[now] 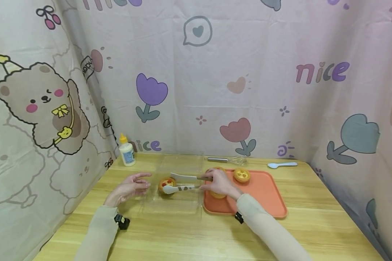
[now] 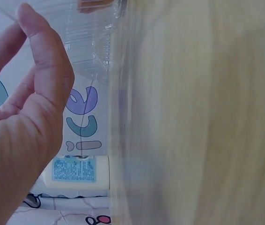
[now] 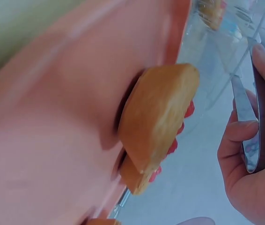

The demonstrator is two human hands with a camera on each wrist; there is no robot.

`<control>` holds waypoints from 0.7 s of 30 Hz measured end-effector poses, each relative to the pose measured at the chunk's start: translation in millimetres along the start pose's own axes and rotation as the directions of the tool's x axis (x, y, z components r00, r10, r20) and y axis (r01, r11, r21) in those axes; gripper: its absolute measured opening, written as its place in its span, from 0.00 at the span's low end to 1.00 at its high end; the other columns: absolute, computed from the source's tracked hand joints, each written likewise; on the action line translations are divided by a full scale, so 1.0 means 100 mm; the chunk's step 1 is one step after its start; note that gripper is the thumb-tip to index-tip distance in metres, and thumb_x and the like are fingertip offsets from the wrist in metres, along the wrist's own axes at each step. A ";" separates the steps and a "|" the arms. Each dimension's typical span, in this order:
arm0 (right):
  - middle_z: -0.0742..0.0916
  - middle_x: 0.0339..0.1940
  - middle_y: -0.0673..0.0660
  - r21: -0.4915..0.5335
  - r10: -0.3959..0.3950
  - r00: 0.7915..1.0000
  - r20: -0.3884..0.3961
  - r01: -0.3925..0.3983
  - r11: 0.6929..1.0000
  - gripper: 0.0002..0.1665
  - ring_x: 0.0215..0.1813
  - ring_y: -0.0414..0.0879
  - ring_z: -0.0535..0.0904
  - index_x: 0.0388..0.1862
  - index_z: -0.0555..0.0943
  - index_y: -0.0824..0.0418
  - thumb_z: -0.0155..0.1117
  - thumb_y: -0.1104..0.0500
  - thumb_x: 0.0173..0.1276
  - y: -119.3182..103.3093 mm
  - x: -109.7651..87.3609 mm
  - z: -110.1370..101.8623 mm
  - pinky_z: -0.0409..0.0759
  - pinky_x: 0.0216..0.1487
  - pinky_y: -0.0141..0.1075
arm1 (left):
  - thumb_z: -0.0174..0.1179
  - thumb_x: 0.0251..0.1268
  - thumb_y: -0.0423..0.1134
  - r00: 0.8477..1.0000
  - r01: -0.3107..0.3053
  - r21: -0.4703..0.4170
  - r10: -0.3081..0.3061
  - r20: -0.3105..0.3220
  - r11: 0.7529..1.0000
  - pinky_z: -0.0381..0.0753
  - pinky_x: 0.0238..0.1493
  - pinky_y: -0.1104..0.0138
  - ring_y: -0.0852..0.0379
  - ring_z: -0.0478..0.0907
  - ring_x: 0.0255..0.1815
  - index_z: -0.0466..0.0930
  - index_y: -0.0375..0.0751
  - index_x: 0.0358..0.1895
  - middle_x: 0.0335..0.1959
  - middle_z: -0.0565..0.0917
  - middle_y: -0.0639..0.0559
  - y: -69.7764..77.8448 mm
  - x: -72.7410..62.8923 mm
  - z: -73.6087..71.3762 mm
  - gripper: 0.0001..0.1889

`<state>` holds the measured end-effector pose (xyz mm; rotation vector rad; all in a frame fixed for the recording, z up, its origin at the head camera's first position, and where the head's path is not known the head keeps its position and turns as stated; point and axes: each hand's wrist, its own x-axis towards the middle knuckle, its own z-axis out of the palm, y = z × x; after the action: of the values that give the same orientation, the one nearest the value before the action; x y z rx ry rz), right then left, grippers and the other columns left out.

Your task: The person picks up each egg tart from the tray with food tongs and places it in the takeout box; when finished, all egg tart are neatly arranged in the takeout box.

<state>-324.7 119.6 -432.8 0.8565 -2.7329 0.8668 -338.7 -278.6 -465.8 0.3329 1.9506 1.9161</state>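
My right hand (image 1: 220, 183) grips a pair of tongs (image 1: 183, 188), their two arms spread apart. The tongs reach left over a clear plastic box (image 1: 189, 203). One tip lies over an egg tart (image 1: 164, 181) with red topping in the box; whether it touches is unclear. At the box's left side, my left hand (image 1: 127, 188) is held with thumb and fingers apart, bent softly. Its fingertips are close to the box wall; contact cannot be told. Beneath my right hand, another red-topped tart (image 3: 158, 117) sits on the orange tray (image 1: 264, 203), partly hidden.
A tart with yellow topping (image 1: 241, 175) stands on the tray's far side. Behind the tray lie a whisk (image 1: 227, 160) and, farther right, a pale spoon (image 1: 282, 165). A white glue bottle (image 1: 127, 154) with a yellow cap stands at the back left. Patterned cloth (image 1: 196, 90) hangs behind the table.
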 end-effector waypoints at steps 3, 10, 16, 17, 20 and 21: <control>0.86 0.43 0.51 -0.044 -0.003 1.000 0.009 0.004 0.999 0.23 0.38 0.43 0.78 0.50 0.87 0.53 0.76 0.47 0.57 0.02 -0.02 -0.03 0.75 0.37 0.33 | 0.57 0.70 0.30 1.000 0.001 0.000 -0.001 -0.001 1.000 0.86 0.42 0.66 0.57 0.82 0.39 0.50 0.29 0.75 0.37 0.80 0.54 0.00 0.01 0.00 0.35; 0.85 0.45 0.53 -0.005 0.017 1.000 0.026 -0.016 1.000 0.24 0.42 0.50 0.79 0.51 0.87 0.54 0.76 0.47 0.57 0.02 -0.05 -0.10 0.75 0.37 0.34 | 0.59 0.69 0.30 0.999 0.013 0.017 -0.013 -0.032 1.000 0.87 0.42 0.65 0.57 0.83 0.39 0.54 0.32 0.74 0.36 0.79 0.54 0.02 0.01 0.02 0.34; 0.85 0.44 0.56 0.023 0.005 0.999 0.039 -0.006 1.000 0.23 0.42 0.53 0.80 0.51 0.87 0.55 0.76 0.49 0.58 0.03 -0.08 -0.13 0.77 0.37 0.35 | 0.61 0.66 0.31 0.999 0.024 0.012 -0.023 -0.046 1.000 0.87 0.42 0.64 0.56 0.83 0.39 0.55 0.33 0.74 0.37 0.79 0.52 0.03 0.00 0.03 0.35; 0.85 0.44 0.55 0.009 -0.001 0.999 0.038 0.001 1.000 0.23 0.42 0.52 0.80 0.52 0.87 0.55 0.76 0.48 0.58 0.03 -0.08 -0.13 0.77 0.37 0.34 | 0.61 0.66 0.31 0.999 0.024 0.011 -0.024 -0.047 1.000 0.87 0.42 0.64 0.56 0.83 0.39 0.55 0.33 0.74 0.37 0.79 0.52 0.03 0.00 0.03 0.36; 0.85 0.44 0.53 -0.032 -0.023 0.999 0.030 0.024 0.999 0.23 0.43 0.50 0.80 0.51 0.87 0.55 0.75 0.48 0.58 0.04 -0.08 -0.09 0.78 0.38 0.34 | 0.61 0.66 0.31 0.999 0.024 0.011 -0.024 -0.046 1.000 0.87 0.42 0.64 0.57 0.83 0.39 0.55 0.32 0.74 0.36 0.79 0.52 0.04 0.00 0.03 0.36; 0.85 0.44 0.52 -0.046 -0.027 0.999 0.025 0.028 0.999 0.22 0.43 0.48 0.80 0.51 0.87 0.54 0.75 0.48 0.58 0.04 -0.07 -0.08 0.77 0.38 0.34 | 0.61 0.66 0.31 0.999 0.024 0.012 -0.023 -0.045 1.000 0.87 0.41 0.64 0.57 0.83 0.39 0.55 0.32 0.74 0.36 0.79 0.53 0.03 0.00 0.03 0.36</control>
<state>-321.2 129.6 -430.4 0.8997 -2.7437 0.7904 -337.5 -275.9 -462.3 0.2715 1.9876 1.9129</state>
